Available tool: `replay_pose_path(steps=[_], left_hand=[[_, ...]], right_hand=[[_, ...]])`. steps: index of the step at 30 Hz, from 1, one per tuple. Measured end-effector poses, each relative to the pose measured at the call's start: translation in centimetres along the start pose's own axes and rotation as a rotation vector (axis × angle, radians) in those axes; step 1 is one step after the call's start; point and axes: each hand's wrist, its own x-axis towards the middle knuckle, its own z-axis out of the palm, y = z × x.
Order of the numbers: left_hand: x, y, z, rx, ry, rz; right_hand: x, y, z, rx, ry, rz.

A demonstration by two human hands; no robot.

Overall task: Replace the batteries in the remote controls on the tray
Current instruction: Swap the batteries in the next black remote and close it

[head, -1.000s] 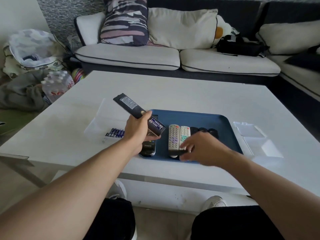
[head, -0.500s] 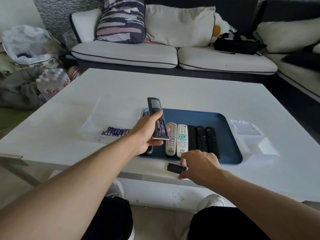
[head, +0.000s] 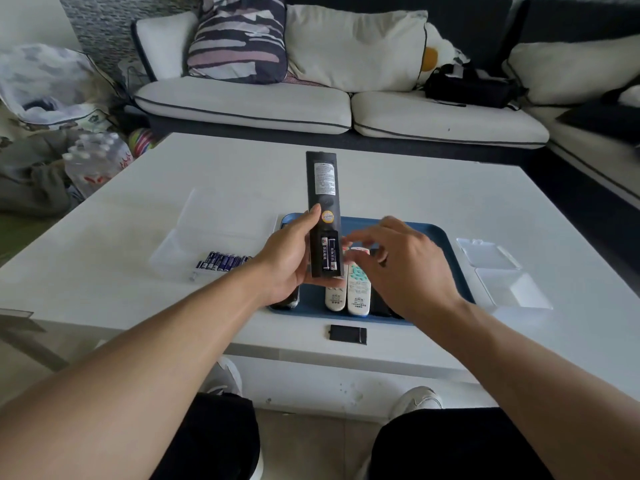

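The black remote carries a white printed label and a round yellow sticker, both too small to read. Its open compartment shows two blue batteries. The left hand grips its lower end, holding it upright above the blue tray. The right hand, fingers loosely spread, hovers just beside it. The battery cover lies on the tabletop.

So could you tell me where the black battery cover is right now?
The battery cover lies flat on the white table, just in front of the blue tray, near the table's front edge.
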Motion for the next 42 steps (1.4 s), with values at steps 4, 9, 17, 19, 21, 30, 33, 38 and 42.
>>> replay_pose_path(steps=[4,9,17,19,21,30,33,38,42], left_hand=[[-0.2,-0.3,0.3,0.004,-0.015,0.004],[-0.2,-0.3,-0.1,-0.005,-0.016,-0.003],[-0.2,-0.5,0.2,0.080,0.036,-0.018],[-0.3,-0.5,0.2,0.089,0.041,-0.024],[-0.4,-0.5,0.2,0.089,0.044,-0.022],[-0.6,-0.8,0.3,0.160,0.036,-0.034],[-0.6,-1.1,0.4,0.178,0.029,-0.050],[-0.6,-1.3,0.4,0.194,0.004,-0.098],[-0.5,-1.2,1.1,0.143,0.062,-0.072]], right_hand=[[0.1,-0.8,0.4,0.005,-0.039,-0.162],[0.2,-1.1,0.3,0.009,-0.053,-0.176],[0.4,-1.0,0.6,0.046,-0.106,-0.211],[0.3,-0.9,0.8,0.047,-0.105,-0.220],[0.3,-1.0,0.7,0.054,-0.117,-0.198],[0.5,-1.6,0.5,-0.019,-0.280,-0.162],[0.9,-1.4,0.5,0.034,-0.347,-0.112],[1.1,-1.0,0.2,0.121,-0.428,-0.038],[1.1,-1.1,0.4,0.243,-0.300,0.103]])
